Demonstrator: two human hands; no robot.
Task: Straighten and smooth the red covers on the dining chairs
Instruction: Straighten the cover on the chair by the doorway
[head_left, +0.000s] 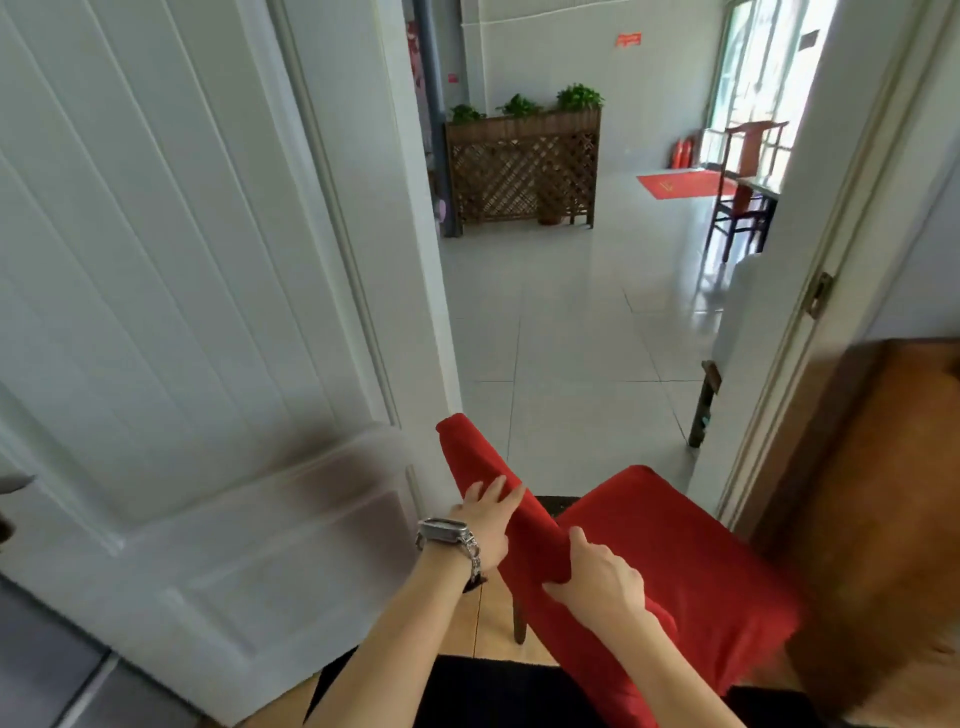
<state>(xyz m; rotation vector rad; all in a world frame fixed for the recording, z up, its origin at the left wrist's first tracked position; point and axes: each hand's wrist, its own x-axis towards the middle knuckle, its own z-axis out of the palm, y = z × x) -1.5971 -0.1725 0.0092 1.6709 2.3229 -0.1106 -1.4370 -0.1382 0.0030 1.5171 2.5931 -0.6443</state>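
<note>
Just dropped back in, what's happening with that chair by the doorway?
A person stands behind a dining chair next to the open white door. Both hands are on the top of the chair back, over the red cover. The left hand, which has a watch on its wrist, lies on the top edge. The right hand grips the cloth at the near corner. The cover over the seat looks fairly smooth.

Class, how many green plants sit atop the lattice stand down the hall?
3, along the lattice stand: left plant, middle plant, right plant. None looks hidden.
</note>
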